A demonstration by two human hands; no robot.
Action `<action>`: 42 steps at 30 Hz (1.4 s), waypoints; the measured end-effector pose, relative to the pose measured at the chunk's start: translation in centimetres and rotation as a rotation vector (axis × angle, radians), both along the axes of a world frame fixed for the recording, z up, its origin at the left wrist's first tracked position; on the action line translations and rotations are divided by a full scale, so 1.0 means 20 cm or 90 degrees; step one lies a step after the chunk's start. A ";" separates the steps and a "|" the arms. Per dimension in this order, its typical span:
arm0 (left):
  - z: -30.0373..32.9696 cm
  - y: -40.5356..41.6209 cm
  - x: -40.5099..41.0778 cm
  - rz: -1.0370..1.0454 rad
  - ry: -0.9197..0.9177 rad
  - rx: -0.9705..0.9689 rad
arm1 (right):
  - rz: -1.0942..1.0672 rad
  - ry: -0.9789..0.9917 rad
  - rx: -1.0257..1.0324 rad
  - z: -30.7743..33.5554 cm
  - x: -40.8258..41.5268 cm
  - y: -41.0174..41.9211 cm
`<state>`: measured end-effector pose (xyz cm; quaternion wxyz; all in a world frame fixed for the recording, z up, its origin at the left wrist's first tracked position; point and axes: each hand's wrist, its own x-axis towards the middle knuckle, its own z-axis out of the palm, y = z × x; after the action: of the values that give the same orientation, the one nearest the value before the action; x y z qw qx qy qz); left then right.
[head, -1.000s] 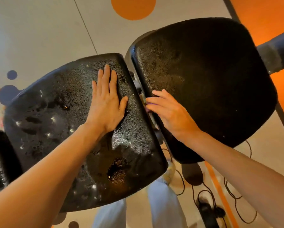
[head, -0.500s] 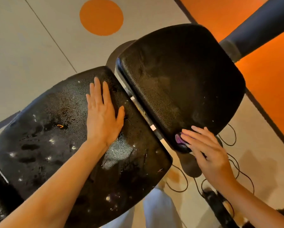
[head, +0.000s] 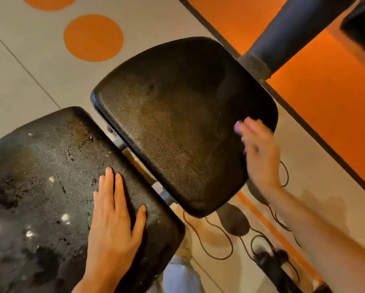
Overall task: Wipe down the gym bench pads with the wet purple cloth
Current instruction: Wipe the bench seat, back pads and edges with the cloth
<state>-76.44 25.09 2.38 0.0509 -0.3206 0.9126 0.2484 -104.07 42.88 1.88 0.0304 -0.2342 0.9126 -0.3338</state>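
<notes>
Two black textured bench pads fill the view. The near pad (head: 50, 176) at the left is wet, with glints and dark patches. My left hand (head: 113, 220) lies flat on it near its right edge, fingers straight. The far pad (head: 177, 123) sits up and to the right. At its right edge my right hand (head: 259, 155), blurred by motion, presses the purple cloth (head: 238, 126) against the pad. Only a small bit of the cloth shows past my fingertips.
A metal frame bar (head: 139, 163) shows in the gap between the pads. A dark padded roller (head: 293, 28) angles up at the top right. Black cables (head: 219, 240) and a dark device (head: 270, 263) lie on the floor below the far pad. The floor beyond is orange.
My right hand with the cloth has slid from the far pad's near corner along its right edge, away from me. The left hand stays flat on the near pad. The view has shifted.
</notes>
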 end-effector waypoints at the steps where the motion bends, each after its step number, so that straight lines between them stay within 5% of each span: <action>1: -0.01 0.00 0.00 0.002 0.004 0.000 | -0.091 0.000 -0.007 -0.01 -0.14 -0.03; 4: -0.01 0.01 -0.02 0.006 0.007 -0.011 | -0.137 -0.011 -0.030 -0.04 -0.06 -0.13; 7: -0.01 0.03 -0.02 0.008 0.003 -0.025 | 0.164 0.014 0.037 0.00 0.43 -0.07; 10: -0.02 0.03 -0.03 0.013 -0.022 -0.030 | 0.326 0.088 0.046 0.01 0.22 -0.03; 14: -0.03 0.02 -0.02 0.022 -0.023 -0.027 | -0.033 0.026 0.014 -0.03 -0.42 -0.17; 16: -0.03 0.02 -0.03 0.022 -0.012 -0.022 | -0.131 0.018 0.025 -0.06 -0.31 -0.27; 19: -0.01 0.02 -0.03 0.017 -0.009 -0.017 | 0.218 0.041 0.009 -0.02 0.15 -0.29; 21: 0.00 0.01 -0.03 0.012 -0.008 -0.009 | 0.389 0.048 0.004 0.01 0.10 -0.25; 22: 0.00 0.01 -0.03 0.009 -0.006 -0.003 | 0.383 0.063 0.011 0.00 -0.05 -0.25; 26: 0.00 0.01 -0.04 0.015 0.003 -0.001 | -0.134 -0.001 0.038 -0.04 -0.68 -0.36; 27: 0.00 0.01 -0.04 0.019 0.003 -0.004 | -0.174 0.015 0.048 -0.05 -0.67 -0.41; 34: 0.05 0.02 -0.05 0.013 -0.030 -0.027 | 0.260 -0.053 -0.016 0.00 0.19 -0.37; 42: 0.08 -0.02 0.00 0.037 -0.016 -0.035 | 0.185 -0.139 -0.141 0.20 0.48 -0.39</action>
<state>-76.42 24.61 4.00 0.0459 -0.3514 0.9087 0.2208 -94.45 35.04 5.98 0.1514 -0.3278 0.8181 -0.4476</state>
